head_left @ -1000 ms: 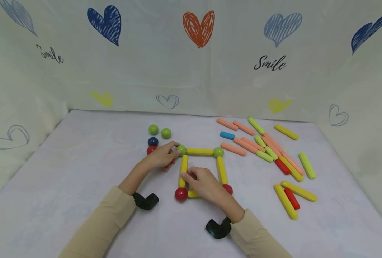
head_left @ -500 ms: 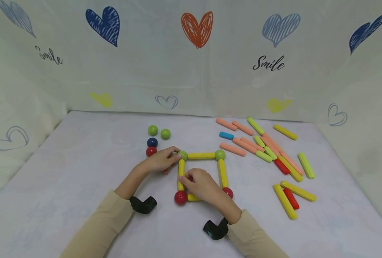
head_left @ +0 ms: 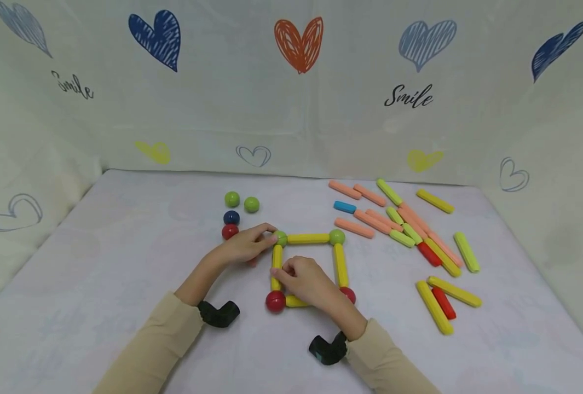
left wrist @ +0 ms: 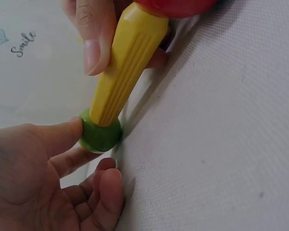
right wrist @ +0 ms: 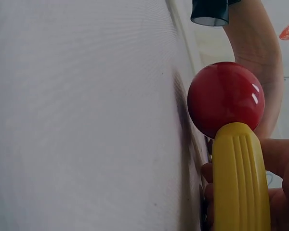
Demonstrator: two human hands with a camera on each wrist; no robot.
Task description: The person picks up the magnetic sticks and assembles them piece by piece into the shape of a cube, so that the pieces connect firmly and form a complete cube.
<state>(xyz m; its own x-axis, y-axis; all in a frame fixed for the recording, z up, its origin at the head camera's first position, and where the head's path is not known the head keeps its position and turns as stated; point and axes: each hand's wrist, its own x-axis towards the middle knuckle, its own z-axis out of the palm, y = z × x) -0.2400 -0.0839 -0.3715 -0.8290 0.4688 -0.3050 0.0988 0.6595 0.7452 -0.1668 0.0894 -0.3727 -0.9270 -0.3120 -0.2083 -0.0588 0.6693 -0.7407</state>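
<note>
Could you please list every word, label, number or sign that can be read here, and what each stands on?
"Smile", on the left of the white backdrop in the head view.
"Smile", on its right.
"Smile", on the backdrop in the left wrist view; I cannot tell which one.
Faint marks at the right wrist view's edge: too blurred to read.
Yellow sticks and red balls: no readable text.

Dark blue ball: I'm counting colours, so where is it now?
In the head view, the dark blue ball sits left of centre, beyond the left hand, between a nearer red ball and a green ball farther back.
</note>
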